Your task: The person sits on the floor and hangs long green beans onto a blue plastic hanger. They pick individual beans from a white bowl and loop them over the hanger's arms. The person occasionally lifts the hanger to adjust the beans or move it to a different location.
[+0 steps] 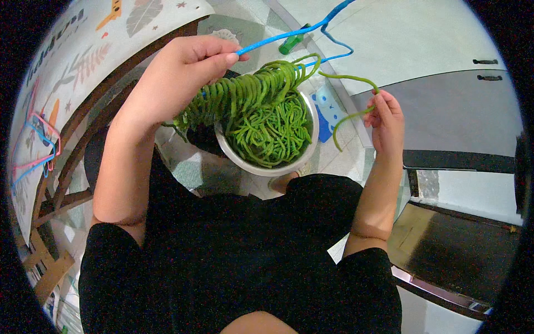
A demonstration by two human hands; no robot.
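My left hand [192,72] pinches the upper arm of a blue clothes hanger [281,37] between thumb and fingers. Over the hanger's lower bar hangs a dense row of long green beans [245,86], folded side by side. At the right, my right hand [387,119] holds a single long green bean [353,78] in a pinch, apart from the hanger; both its ends droop to the left. Beneath the hanger stands a round metal bowl [261,168] with a tangled heap of long beans [272,133] in it. The hanging beans partly cover the bowl's far rim.
Beyond the bowl lies a green bottle-like object [292,42]. A blue and white printed thing [328,114] is beside the bowl. Pink and blue hangers [47,145] hang by the printed sheet [83,47] at left. A dark wooden piece of furniture [461,250] stands at right.
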